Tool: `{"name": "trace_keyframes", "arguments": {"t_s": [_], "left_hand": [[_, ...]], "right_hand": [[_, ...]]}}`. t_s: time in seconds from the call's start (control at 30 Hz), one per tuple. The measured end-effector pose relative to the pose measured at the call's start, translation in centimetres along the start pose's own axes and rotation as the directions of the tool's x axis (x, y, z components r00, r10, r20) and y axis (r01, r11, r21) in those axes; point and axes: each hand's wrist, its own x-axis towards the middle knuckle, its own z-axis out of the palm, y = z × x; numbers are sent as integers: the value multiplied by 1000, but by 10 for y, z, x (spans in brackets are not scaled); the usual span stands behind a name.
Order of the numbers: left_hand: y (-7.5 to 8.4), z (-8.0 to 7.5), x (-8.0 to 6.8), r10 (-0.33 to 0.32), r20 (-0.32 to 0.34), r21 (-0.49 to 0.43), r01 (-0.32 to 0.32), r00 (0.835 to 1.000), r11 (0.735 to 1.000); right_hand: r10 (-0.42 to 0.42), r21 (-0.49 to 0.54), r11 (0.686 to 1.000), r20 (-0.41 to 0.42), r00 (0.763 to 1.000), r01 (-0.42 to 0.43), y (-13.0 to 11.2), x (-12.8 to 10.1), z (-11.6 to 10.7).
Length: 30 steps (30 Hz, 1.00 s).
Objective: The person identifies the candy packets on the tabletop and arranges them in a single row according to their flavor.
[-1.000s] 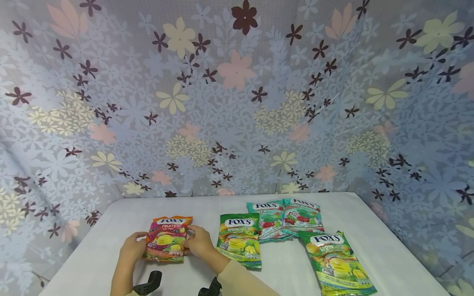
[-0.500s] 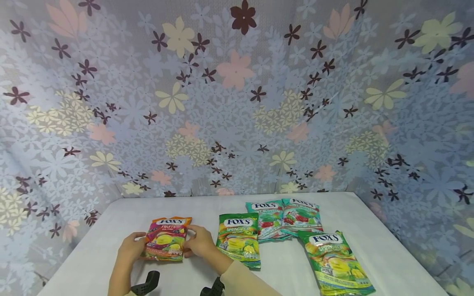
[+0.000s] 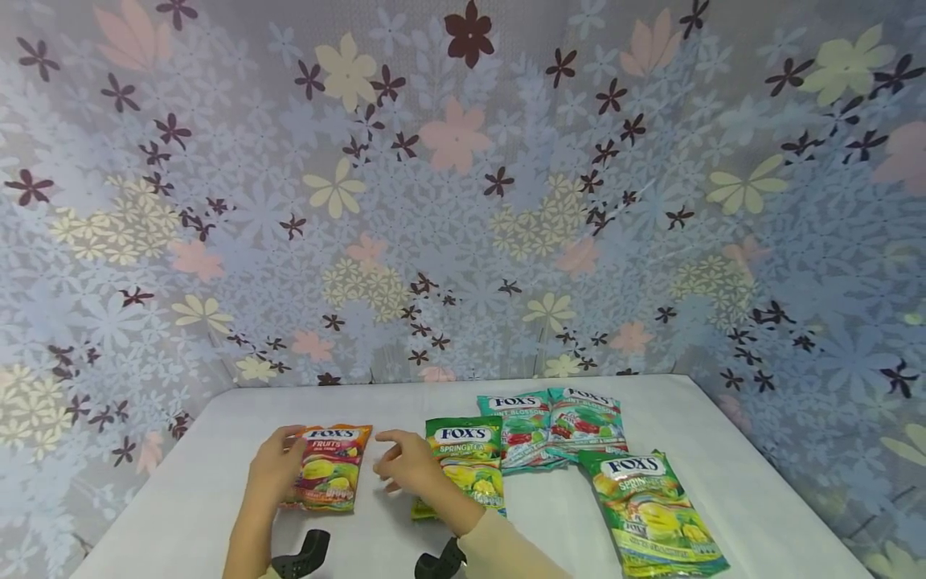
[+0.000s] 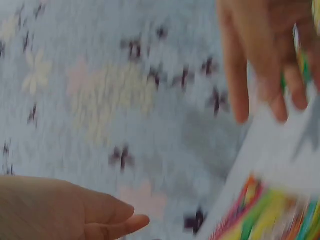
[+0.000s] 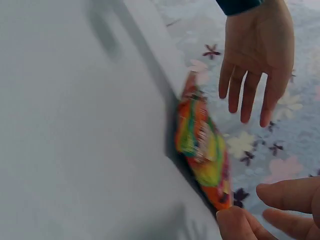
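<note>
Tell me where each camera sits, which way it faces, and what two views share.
Head: on the head, looking forward and down at white table, orange bag and floral cloth; left hand, right hand and forearms show.
Left wrist: on that wrist, facing cloth and bag; left hand lower left, right hand upper right.
Right wrist: on that wrist, facing table, bag and cloth; right hand lower right, left hand upper right.
Both wrist views share the bag, cloth and both hands.
</note>
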Motion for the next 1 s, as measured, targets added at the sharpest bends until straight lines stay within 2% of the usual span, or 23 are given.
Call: {"name": "trace_keyframes", "arguments": {"t_s": [0.17,0.37,0.47,0.67,0.87,1.0], "left_hand": [[28,23,-6,113,50,-43,-111,992,993],[42,51,-10,188,92,-41,-185,978,982],[44,60,-14,197,103,-43,-193,975,980],[52,78,-17,200,173,-51,-194,964,980],[51,99,-15,161,236,17,-169,958,985],[45,108,-12,178,265,30,-193,948,981]], "right_hand": [[-27,-40,999,-9,1000,27,-5,-7,-26],[-47,-81,996,-13,999,46,-1,-18,-60],[-60,-95,994,-9,998,59,3,-25,-75],[-83,-162,984,-45,996,75,15,-44,-103],[-50,-151,988,-102,994,34,26,-56,-118],[-24,-155,988,-143,989,1,35,-58,-127]]}}
